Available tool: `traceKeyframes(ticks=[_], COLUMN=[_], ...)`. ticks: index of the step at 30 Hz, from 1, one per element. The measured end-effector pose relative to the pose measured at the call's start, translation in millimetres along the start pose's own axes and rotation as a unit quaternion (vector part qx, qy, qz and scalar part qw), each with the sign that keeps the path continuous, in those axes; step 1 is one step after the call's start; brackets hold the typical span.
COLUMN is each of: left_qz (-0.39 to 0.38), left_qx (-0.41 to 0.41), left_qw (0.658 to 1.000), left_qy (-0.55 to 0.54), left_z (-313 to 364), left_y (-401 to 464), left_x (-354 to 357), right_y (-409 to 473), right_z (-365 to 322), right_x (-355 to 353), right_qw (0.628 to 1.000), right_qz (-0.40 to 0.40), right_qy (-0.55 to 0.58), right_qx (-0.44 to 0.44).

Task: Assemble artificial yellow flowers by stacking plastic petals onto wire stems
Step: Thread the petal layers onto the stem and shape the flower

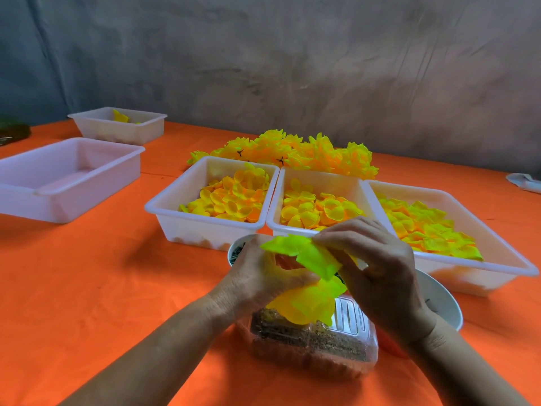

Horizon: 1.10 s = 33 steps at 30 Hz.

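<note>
Flower: a half-built yellow flower (307, 300) is held between both hands above a clear lidded box (316, 344) at the near edge of the table; a loose layer of yellow-green petals (310, 253) sits at its top.
Table: an orange cloth (87, 288) covers it, creased in places.
Room: a grey, mottled wall (292, 68) rises straight behind the table.
Trays: three white trays stand side by side beyond the hands, the left tray (164, 212) and middle tray (275, 206) with rounded yellow-orange petals, the right tray (497, 250) with flatter yellow ones.
Far left: a shallow white tray (44, 206) and, behind it, a small white tray (134, 133) with a few yellow pieces.
Finished pile: assembled yellow flowers (292, 153) lie heaped behind the three trays.
Hidden: the wire stem cannot be made out; the hands and petals cover it.
Partly covered: a white bowl (448, 303) shows behind the right wrist, and another white bowl rim (234, 253) with dark contents peeks out behind the left hand; what is inside is too small to tell.
Cut off: a dark object at the left edge and a pale object at the right edge run out of view.
Box contents: brown and blurred, not identifiable.
Left hand (257, 282) grip: fingers curled around the lower part of the flower.
Right hand (377, 259) grip: fingertips pinched together on the top petals, with the rest of the hand arched over them.
</note>
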<state>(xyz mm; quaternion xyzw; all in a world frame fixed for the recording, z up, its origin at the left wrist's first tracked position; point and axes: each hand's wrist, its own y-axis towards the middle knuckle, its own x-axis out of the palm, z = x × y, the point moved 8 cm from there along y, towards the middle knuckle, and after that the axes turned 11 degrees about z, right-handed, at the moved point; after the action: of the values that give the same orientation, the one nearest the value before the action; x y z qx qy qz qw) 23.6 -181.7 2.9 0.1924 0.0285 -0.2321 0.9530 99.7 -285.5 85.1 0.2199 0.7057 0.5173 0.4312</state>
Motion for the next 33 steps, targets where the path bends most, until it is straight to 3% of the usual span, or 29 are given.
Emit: traceKeyframes(ticks=[5, 10, 12, 17, 26, 30, 33], left_qz=[0.013, 0.014, 0.01, 0.008, 0.009, 0.008, 0.013], left_qx=[0.012, -0.006, -0.014, -0.025, -0.027, -0.03, -0.029], left_qw=[0.999, 0.998, 0.998, 0.999, 0.999, 0.999, 0.999], left_qy=[0.048, 0.058, 0.052, 0.044, 0.036, 0.037, 0.039], left_z=[-0.4, -1.0, -2.2, -3.7, -5.2, -4.9, -4.2], left_y=[3.2, 2.9, 2.4, 2.3, 3.1, 3.2, 3.0], left_x=[-2.3, -2.9, -2.6, -2.1, -2.5, -2.4, -3.6], right_y=[-2.7, -24.5, -32.0, -40.8, -42.1, -39.3, -34.8], right_z=[28.6, 43.7, 47.5, 53.3, 51.3, 50.9, 49.6], right_x=[13.5, 34.9, 40.2, 45.3, 43.4, 42.0, 39.8], right_qw=[0.95, 0.771, 0.723, 0.651, 0.61, 0.622, 0.652], right_qz=[-0.02, -0.046, -0.055, -0.064, -0.063, -0.063, -0.06], right_qy=[0.169, 0.365, 0.37, 0.392, 0.443, 0.449, 0.441], right_qx=[0.263, 0.52, 0.581, 0.647, 0.653, 0.639, 0.614])
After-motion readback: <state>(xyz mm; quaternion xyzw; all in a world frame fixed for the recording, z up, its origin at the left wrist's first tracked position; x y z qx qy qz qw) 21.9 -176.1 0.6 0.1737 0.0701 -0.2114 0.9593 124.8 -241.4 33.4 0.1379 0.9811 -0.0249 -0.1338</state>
